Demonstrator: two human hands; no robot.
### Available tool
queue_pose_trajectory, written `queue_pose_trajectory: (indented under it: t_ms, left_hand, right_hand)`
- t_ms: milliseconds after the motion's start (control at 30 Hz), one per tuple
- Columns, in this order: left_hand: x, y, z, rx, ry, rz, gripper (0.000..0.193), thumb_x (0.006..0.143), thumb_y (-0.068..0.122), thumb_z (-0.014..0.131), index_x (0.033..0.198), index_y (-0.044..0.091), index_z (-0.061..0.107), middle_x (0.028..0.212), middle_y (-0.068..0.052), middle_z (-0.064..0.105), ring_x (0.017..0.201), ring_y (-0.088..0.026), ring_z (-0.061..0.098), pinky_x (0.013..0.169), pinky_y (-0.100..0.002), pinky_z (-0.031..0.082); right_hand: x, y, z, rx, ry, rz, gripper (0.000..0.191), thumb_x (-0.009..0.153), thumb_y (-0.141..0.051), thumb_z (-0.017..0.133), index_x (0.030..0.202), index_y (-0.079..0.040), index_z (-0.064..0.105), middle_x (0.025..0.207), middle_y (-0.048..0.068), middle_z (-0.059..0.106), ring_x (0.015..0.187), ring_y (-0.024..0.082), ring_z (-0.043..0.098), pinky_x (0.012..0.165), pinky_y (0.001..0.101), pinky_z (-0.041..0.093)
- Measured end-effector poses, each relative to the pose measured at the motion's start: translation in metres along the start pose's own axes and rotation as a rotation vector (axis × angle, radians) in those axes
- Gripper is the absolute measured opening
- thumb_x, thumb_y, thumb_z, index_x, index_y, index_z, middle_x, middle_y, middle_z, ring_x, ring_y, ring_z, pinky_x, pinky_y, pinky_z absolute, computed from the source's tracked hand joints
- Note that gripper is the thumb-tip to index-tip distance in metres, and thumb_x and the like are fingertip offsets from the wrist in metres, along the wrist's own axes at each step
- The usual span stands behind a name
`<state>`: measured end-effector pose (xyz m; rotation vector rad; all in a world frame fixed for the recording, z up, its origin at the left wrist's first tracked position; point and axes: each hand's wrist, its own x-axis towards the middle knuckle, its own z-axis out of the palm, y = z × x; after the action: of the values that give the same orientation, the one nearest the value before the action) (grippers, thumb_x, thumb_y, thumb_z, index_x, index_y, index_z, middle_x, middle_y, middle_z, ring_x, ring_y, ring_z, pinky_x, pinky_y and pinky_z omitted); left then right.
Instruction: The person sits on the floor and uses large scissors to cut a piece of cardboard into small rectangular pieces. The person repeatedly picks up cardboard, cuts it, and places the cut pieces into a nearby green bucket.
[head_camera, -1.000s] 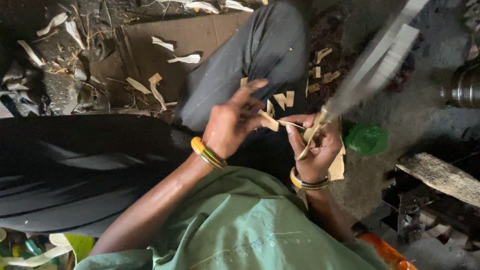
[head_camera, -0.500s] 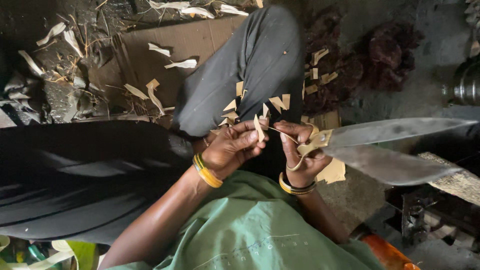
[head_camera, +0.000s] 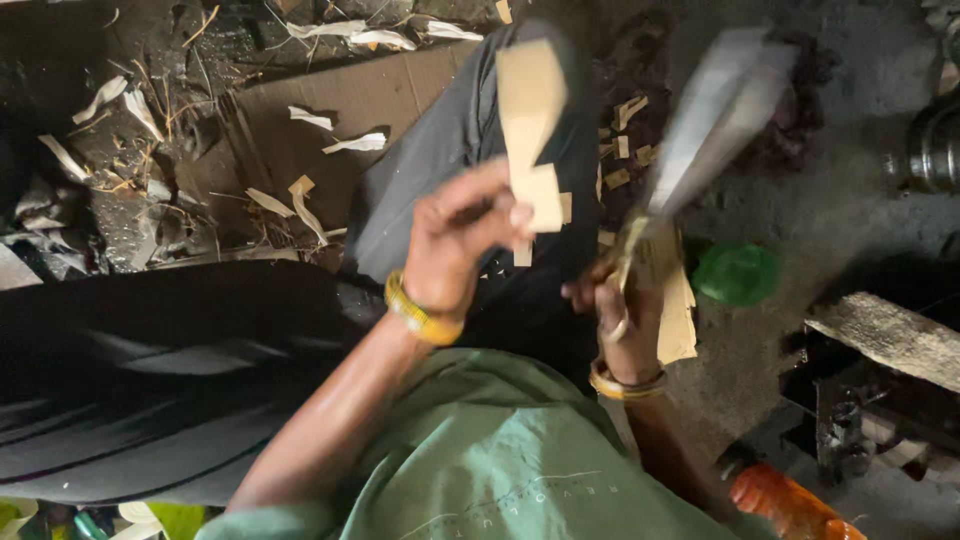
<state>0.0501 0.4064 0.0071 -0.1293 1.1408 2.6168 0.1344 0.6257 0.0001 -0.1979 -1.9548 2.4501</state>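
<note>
My left hand (head_camera: 462, 238), with a yellow bangle at the wrist, grips a flat pale wooden piece (head_camera: 530, 130) and holds it upright over my dark-trousered knee. My right hand (head_camera: 620, 300), also bangled, grips the handle of a big broad-bladed knife (head_camera: 715, 115). The blurred blade points up and to the right, a little right of the wooden piece and apart from it.
Pale wood shavings (head_camera: 620, 150) lie on the ground around my knee and on a sheet of brown cardboard (head_camera: 300, 130) at the left. A green round lid (head_camera: 737, 273) sits by my right hand. A rough wooden block (head_camera: 885, 340) and an orange object (head_camera: 785, 505) are at the right.
My left hand has lifted the wooden piece from low beside the right hand to upright. The knife has swung from lying level toward the right to pointing upward.
</note>
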Motion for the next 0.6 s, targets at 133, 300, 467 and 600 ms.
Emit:
queue_pose_trajectory:
  t_ms: [133, 300, 467, 600]
  left_hand:
    - [0.055, -0.003, 0.013, 0.175, 0.096, 0.158, 0.039, 0.092, -0.005, 0.074, 0.130, -0.001, 0.066, 0.093, -0.005, 0.073, 0.073, -0.010, 0.070, 0.063, -0.025, 0.055]
    - [0.069, -0.013, 0.015, 0.335, 0.053, 0.115, 0.039, 0.093, -0.007, 0.073, 0.130, 0.002, 0.064, 0.086, -0.006, 0.073, 0.070, -0.009, 0.067, 0.062, -0.024, 0.055]
    - [0.063, -0.005, 0.014, 0.497, 0.084, 0.077, 0.043, 0.087, -0.005, 0.073, 0.125, 0.004, 0.055, 0.080, -0.006, 0.074, 0.065, -0.008, 0.069, 0.059, -0.023, 0.056]
    - [0.064, -0.002, 0.017, 0.668, 0.098, 0.022, 0.022, 0.089, 0.001, 0.073, 0.108, 0.001, 0.061, 0.074, -0.005, 0.074, 0.060, -0.008, 0.070, 0.053, -0.024, 0.055]
  right_hand:
    - [-0.015, 0.002, -0.027, -0.101, -0.229, 0.388, 0.036, 0.096, -0.034, 0.064, 0.108, 0.000, 0.059, 0.081, 0.005, 0.060, 0.070, 0.012, 0.059, 0.074, 0.0346, 0.058]
    - [-0.020, 0.012, -0.038, -0.196, -0.276, 0.489, 0.038, 0.096, -0.038, 0.064, 0.106, -0.001, 0.059, 0.079, 0.004, 0.059, 0.064, 0.011, 0.056, 0.065, 0.0310, 0.056]
    - [-0.008, 0.019, -0.033, -0.133, -0.226, 0.559, 0.031, 0.096, -0.031, 0.065, 0.098, -0.001, 0.059, 0.069, 0.003, 0.058, 0.057, 0.011, 0.056, 0.056, 0.0297, 0.053]
    - [-0.006, 0.018, -0.028, -0.239, -0.142, 0.656, 0.027, 0.093, -0.028, 0.065, 0.089, -0.001, 0.059, 0.063, 0.004, 0.059, 0.050, 0.013, 0.056, 0.051, 0.0308, 0.053]
